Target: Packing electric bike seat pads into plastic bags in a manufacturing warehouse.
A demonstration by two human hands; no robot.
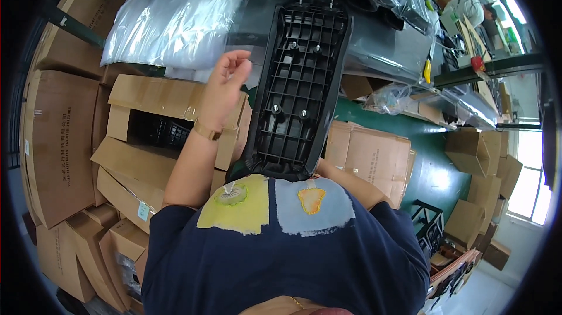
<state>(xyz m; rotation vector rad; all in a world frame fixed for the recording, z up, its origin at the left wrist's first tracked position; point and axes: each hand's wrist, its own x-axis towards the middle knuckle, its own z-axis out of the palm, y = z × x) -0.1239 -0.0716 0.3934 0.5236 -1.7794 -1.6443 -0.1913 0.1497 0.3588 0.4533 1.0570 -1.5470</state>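
Left hand [227,78] is up in the air just left of the panel's long edge, a bit above centre frame, forearm [190,163] angled up from the lower left, gold-toned band [207,133] on the wrist. Fingers are loosely curled with nothing visible in them, so not gripping. Right forearm [350,185] tucks in toward the panel's lower right corner; the right hand is hidden, so I can't tell what its fingers are doing.

The black plastic panel [291,86] sits mid-frame, long and tilted slightly, running from upper centre down to the shirt [293,268]. Ribbed side shows: a grid of mostly square pockets inside a smooth raised rim, four metal studs among the ribs, plus two metal pins poking out of the top end. That top end overlaps the dark worktop [380,51] in view; can't tell if they touch.
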